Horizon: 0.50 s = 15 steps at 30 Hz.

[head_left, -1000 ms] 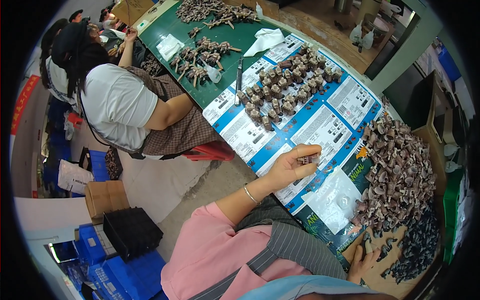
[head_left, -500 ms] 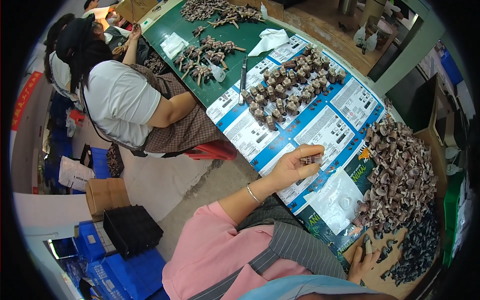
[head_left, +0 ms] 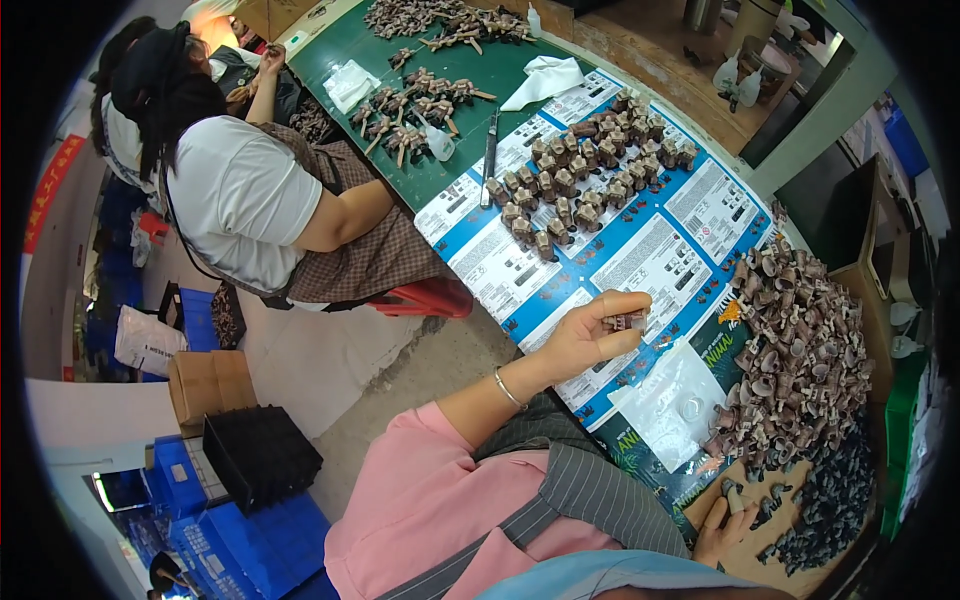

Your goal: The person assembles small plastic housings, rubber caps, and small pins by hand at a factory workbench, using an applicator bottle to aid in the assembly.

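My left hand [head_left: 588,338] is raised over the blue and white printed sheets [head_left: 655,265], pinching a small brown toy part [head_left: 628,321] between thumb and fingertips. My right hand [head_left: 722,530] lies low at the table's near edge, its fingers among loose dark parts [head_left: 830,505]. A small grey part [head_left: 733,497] sits at its fingertips, and I cannot tell if it is gripped. A heap of brown parts [head_left: 800,345] lies just right of my left hand. A clear plastic bag [head_left: 675,405] lies between my two hands.
Rows of assembled brown figures [head_left: 575,185] stand on the sheets farther up the green table [head_left: 380,50]. More figures [head_left: 415,105], a white cloth [head_left: 545,78] and a long tool [head_left: 489,155] lie beyond. A co-worker in a white shirt [head_left: 235,200] sits at left. A black crate [head_left: 262,455] and blue crates [head_left: 240,540] stand on the floor.
My left hand has stayed over the printed sheets with the brown part, shifting only slightly. My right hand has kept its place among the dark parts.
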Available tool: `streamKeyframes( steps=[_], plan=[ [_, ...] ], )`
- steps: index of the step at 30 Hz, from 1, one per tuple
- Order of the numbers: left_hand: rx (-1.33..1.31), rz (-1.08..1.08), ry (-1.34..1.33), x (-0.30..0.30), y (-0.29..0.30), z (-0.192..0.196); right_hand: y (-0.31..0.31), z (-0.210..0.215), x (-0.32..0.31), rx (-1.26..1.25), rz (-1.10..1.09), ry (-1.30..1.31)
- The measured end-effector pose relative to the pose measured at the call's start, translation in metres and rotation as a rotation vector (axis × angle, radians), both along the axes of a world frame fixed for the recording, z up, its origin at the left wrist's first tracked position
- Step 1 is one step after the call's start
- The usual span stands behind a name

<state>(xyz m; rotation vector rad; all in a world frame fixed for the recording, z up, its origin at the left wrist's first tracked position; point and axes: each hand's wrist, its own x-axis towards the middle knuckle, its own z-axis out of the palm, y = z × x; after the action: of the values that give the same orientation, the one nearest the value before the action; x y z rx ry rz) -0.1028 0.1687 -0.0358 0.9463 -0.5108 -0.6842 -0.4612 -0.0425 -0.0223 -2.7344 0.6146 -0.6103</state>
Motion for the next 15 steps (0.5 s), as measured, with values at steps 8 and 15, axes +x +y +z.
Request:
streamKeyframes(
  steps=[8, 15],
  plan=[
    [0.014, -0.033, 0.030, -0.009, 0.004, 0.000, 0.003, -0.005, -0.018, -0.067, -0.046, 0.026],
    [0.339, 0.177, 0.062, -0.001, 0.002, 0.006, 0.004, -0.003, -0.001, 0.071, -0.110, -0.106]
  ],
)
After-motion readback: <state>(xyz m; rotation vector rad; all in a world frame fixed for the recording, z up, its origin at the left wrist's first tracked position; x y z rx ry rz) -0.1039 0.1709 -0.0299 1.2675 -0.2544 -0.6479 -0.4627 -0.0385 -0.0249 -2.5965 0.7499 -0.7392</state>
